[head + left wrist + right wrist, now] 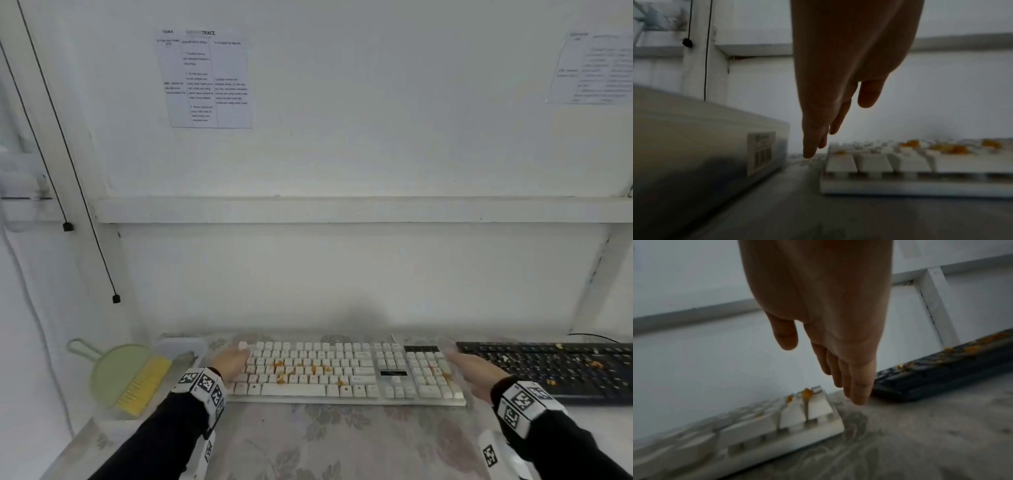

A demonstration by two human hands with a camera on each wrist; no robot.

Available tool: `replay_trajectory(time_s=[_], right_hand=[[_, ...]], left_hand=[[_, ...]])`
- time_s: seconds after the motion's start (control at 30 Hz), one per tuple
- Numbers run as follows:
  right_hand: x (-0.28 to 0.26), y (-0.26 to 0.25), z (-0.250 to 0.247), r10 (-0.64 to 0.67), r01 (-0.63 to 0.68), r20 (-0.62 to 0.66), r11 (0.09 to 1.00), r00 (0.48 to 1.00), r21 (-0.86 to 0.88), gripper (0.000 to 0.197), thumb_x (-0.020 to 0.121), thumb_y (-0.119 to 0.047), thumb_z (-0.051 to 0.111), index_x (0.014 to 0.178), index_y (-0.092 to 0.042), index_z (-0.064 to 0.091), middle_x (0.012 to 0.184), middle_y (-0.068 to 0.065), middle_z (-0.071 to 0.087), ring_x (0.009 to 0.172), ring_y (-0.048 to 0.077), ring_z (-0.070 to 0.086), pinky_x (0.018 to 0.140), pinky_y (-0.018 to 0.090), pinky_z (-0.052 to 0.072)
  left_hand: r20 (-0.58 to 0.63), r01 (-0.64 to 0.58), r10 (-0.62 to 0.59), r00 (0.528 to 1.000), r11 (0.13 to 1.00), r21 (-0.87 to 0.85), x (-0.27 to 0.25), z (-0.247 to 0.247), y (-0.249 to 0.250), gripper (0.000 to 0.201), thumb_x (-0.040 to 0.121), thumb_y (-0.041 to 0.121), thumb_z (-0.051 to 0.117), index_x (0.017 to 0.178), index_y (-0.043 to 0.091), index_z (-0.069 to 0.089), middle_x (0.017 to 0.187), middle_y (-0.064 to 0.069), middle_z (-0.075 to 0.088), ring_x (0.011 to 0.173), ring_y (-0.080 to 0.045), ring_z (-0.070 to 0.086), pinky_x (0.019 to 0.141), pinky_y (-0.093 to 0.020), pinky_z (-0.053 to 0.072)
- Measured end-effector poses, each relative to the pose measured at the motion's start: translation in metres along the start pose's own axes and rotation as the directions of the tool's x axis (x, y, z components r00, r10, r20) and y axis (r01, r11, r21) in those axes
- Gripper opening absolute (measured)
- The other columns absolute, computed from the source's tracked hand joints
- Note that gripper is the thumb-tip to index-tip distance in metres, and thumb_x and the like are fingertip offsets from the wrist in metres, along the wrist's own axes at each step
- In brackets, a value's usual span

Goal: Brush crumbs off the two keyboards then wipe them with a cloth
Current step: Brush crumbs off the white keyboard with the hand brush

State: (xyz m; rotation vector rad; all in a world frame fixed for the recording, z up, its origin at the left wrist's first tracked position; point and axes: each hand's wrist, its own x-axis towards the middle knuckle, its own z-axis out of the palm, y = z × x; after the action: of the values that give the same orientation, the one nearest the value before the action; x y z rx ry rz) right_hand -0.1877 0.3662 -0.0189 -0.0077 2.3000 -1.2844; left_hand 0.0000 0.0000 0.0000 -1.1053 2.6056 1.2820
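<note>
On the table (342, 442), which wears a pale cloth printed with faded flowers, a white keyboard (342, 373) with blocky raised keycaps lies flat in the middle, orange crumbs (291, 368) scattered over its letter keys. Just beside it to the right lies a black keyboard (548, 370), lower in profile and also flecked with crumbs. The left hand (838, 81) has straight fingers reaching down at the white keyboard's left end, grip empty; the right hand (828, 321) does the same at its right end, between the two keyboards. Left of the table sits a green plastic dustpan (113, 373) with a yellow-bristled brush (144, 383) lying on it. A translucent box (705, 146) bears a barcode sticker, unreadable. Above, a printed sheet (205, 78) on the wall shows the word "TRACE"; the rest is too blurred.
</note>
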Motion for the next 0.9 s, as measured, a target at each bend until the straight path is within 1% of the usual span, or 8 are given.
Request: replay_trajectory(time_s=[0.3, 0.37, 0.43, 0.47, 0.53, 0.6, 0.63, 0.9], right_hand=[[0.013, -0.007, 0.016, 0.058, -0.055, 0.031, 0.996, 0.998, -0.076, 0.06, 0.099, -0.041, 0.034, 0.146, -0.006, 0.023, 0.154, 0.014, 0.022, 0.141, 0.029, 0.023, 0.115, 0.04, 0.02], [0.016, -0.007, 0.018, 0.063, -0.061, 0.017, 0.991, 0.998, -0.123, 0.061, 0.099, -0.042, 0.034, 0.145, -0.004, 0.026, 0.152, 0.015, 0.026, 0.14, 0.03, 0.026, 0.115, 0.04, 0.022], [0.015, -0.007, 0.019, 0.055, -0.053, 0.006, 0.988, 0.998, -0.145, 0.061, 0.098, -0.042, 0.035, 0.144, -0.003, 0.028, 0.151, 0.016, 0.029, 0.14, 0.029, 0.028, 0.116, 0.04, 0.022], [0.015, -0.008, 0.019, 0.052, -0.052, -0.003, 0.989, 0.999, -0.138, 0.06, 0.098, -0.042, 0.036, 0.144, -0.003, 0.029, 0.151, 0.016, 0.029, 0.139, 0.029, 0.029, 0.116, 0.04, 0.022], [0.015, -0.009, 0.02, 0.049, -0.051, -0.019, 0.991, 0.999, -0.125, 0.059, 0.098, -0.041, 0.036, 0.143, -0.003, 0.03, 0.15, 0.016, 0.03, 0.138, 0.029, 0.03, 0.116, 0.04, 0.023], [0.012, -0.012, 0.021, 0.05, -0.054, -0.033, 0.99, 0.998, -0.129, 0.057, 0.099, -0.039, 0.035, 0.143, -0.003, 0.03, 0.15, 0.016, 0.03, 0.138, 0.029, 0.03, 0.116, 0.04, 0.024], [0.011, -0.013, 0.021, 0.048, -0.052, -0.034, 0.99, 0.998, -0.134, 0.057, 0.099, -0.039, 0.034, 0.143, -0.003, 0.03, 0.15, 0.016, 0.03, 0.138, 0.029, 0.03, 0.116, 0.039, 0.024], [-0.014, -0.012, 0.012, 0.046, -0.062, -0.089, 0.981, 0.995, -0.181, 0.051, 0.101, -0.032, 0.031, 0.14, 0.002, 0.034, 0.146, 0.021, 0.035, 0.134, 0.032, 0.036, 0.112, 0.037, 0.03]], left_hand=[[-0.037, 0.175, -0.175, 0.984, 0.985, 0.004, 0.018, 0.01, -0.004, 0.047, 0.101, 0.024, 0.032, 0.14, -0.003, 0.034, 0.148, -0.018, 0.032, 0.136, -0.029, 0.034, 0.104, -0.028, 0.031], [-0.05, 0.166, -0.165, 0.985, 0.986, 0.023, 0.023, 0.008, -0.005, 0.032, 0.101, 0.019, 0.034, 0.114, -0.001, 0.055, 0.128, -0.02, 0.052, 0.123, -0.029, 0.047, 0.089, -0.027, 0.036], [-0.036, 0.174, -0.174, 0.984, 0.985, -0.014, 0.028, 0.009, -0.006, 0.031, 0.101, 0.013, 0.03, 0.073, 0.007, 0.043, 0.085, -0.01, 0.05, 0.092, -0.022, 0.051, 0.078, -0.022, 0.028], [-0.043, 0.197, -0.199, 0.979, 0.979, -0.052, 0.026, 0.007, -0.003, 0.032, 0.101, 0.01, 0.03, 0.069, 0.01, 0.038, 0.077, -0.008, 0.041, 0.08, -0.019, 0.046, 0.078, -0.022, 0.026], [-0.061, 0.206, -0.212, 0.975, 0.975, -0.086, 0.026, 0.004, -0.003, 0.017, 0.099, 0.009, 0.036, 0.094, 0.002, 0.051, 0.1, -0.017, 0.049, 0.095, -0.023, 0.049, 0.085, -0.028, 0.032], [-0.058, 0.21, -0.22, 0.974, 0.968, -0.138, 0.024, 0.002, -0.002, 0.037, 0.098, 0.01, 0.04, 0.131, -0.006, 0.04, 0.139, -0.023, 0.039, 0.128, -0.03, 0.039, 0.103, -0.035, 0.031], [-0.049, 0.22, -0.23, 0.972, 0.962, -0.161, 0.022, 0.001, -0.001, 0.043, 0.098, 0.01, 0.04, 0.137, -0.007, 0.033, 0.146, -0.022, 0.032, 0.134, -0.032, 0.033, 0.107, -0.037, 0.028], [-0.032, 0.24, -0.254, 0.967, 0.941, -0.237, -0.002, -0.001, -0.005, 0.047, 0.097, 0.009, 0.043, 0.14, -0.004, 0.031, 0.148, -0.021, 0.029, 0.135, -0.032, 0.031, 0.107, -0.039, 0.029]])
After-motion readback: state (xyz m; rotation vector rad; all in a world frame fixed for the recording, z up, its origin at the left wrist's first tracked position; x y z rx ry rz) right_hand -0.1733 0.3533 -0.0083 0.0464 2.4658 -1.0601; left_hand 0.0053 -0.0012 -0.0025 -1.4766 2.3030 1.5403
